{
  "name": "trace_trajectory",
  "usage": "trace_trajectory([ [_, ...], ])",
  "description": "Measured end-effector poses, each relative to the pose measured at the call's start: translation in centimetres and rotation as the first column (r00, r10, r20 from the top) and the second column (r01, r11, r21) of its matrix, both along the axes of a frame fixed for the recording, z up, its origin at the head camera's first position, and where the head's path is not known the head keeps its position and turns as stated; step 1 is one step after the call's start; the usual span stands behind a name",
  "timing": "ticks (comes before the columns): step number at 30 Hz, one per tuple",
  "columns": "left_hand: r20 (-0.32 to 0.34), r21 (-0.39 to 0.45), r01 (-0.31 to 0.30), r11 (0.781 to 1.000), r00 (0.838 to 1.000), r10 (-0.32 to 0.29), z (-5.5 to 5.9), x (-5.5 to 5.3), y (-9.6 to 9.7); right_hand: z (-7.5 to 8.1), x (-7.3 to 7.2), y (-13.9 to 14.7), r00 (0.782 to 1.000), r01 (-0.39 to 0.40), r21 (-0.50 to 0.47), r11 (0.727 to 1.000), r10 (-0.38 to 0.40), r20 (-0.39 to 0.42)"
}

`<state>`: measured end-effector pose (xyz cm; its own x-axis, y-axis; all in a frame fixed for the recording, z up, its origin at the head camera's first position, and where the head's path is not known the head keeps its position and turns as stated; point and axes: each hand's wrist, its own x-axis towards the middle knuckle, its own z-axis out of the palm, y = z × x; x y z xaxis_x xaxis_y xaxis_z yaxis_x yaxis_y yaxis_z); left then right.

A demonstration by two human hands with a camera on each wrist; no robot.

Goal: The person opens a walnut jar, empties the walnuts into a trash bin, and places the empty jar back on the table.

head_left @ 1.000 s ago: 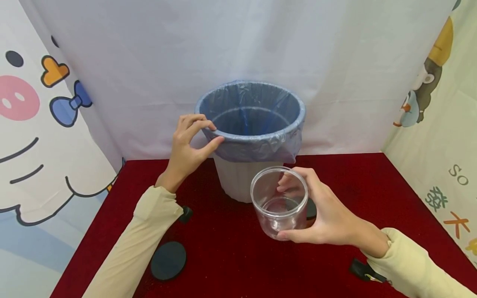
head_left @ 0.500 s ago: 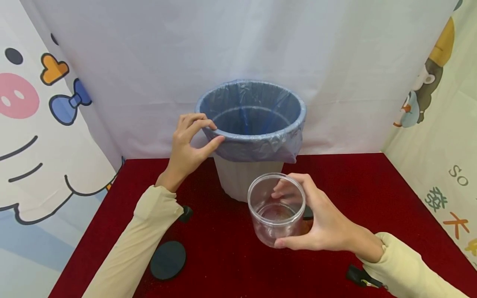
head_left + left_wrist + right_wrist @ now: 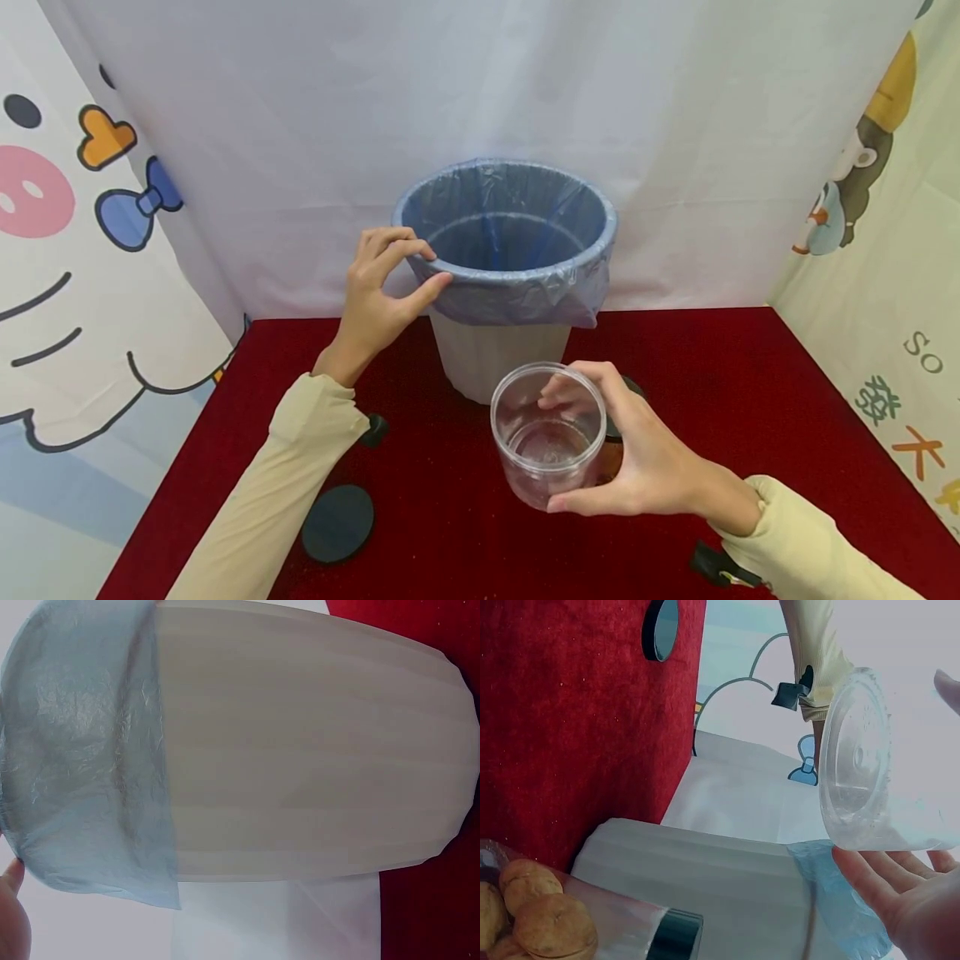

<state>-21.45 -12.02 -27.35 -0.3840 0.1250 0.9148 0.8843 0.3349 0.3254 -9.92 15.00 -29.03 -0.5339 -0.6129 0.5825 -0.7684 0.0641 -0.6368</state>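
Observation:
My right hand (image 3: 637, 458) grips a clear, lidless plastic jar (image 3: 528, 479), thumb in front and fingers round its far side. The jar hangs over the red table, mouth tilted up, with nothing visible inside. In the right wrist view the jar's bottom (image 3: 855, 757) shows. My left hand (image 3: 375, 300) holds the near left rim of a white trash bin (image 3: 502, 350), fingertips over the edge and thumb at its front. A blue bag (image 3: 517, 300) lines the bin and folds down over its rim; in the left wrist view a fingertip (image 3: 13, 876) meets the bag's edge.
A round dark lid (image 3: 337, 523) lies on the red table (image 3: 442, 517) at the front left. Behind my right hand stands another clear jar (image 3: 622, 911) with a dark green lid (image 3: 673, 935) and several round brown, walnut-like pieces (image 3: 555, 926). White cloth (image 3: 300, 150) hangs behind the bin.
My right hand has moved toward me and a little left with the jar, away from the bin. The left hand stays on the bin's rim.

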Motion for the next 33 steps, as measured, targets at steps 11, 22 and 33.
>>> trace_trajectory([
  [11,-0.014,0.003,0.003,1.000,1.000,-0.003,0.1,0.1,0.0,-1.1,0.0,-0.3,0.995,-0.059,-0.028,0.998,0.061,0.084],
  [22,-0.015,0.001,-0.001,1.000,1.000,0.001,0.0,-0.1,0.0,-0.9,0.6,-1.0,0.989,-0.078,-0.036,0.996,0.082,0.126],
  [33,-0.013,-0.001,0.002,1.000,1.000,-0.002,0.1,0.0,0.0,-1.8,0.6,-1.3,0.987,-0.086,-0.032,0.996,0.090,0.137],
])
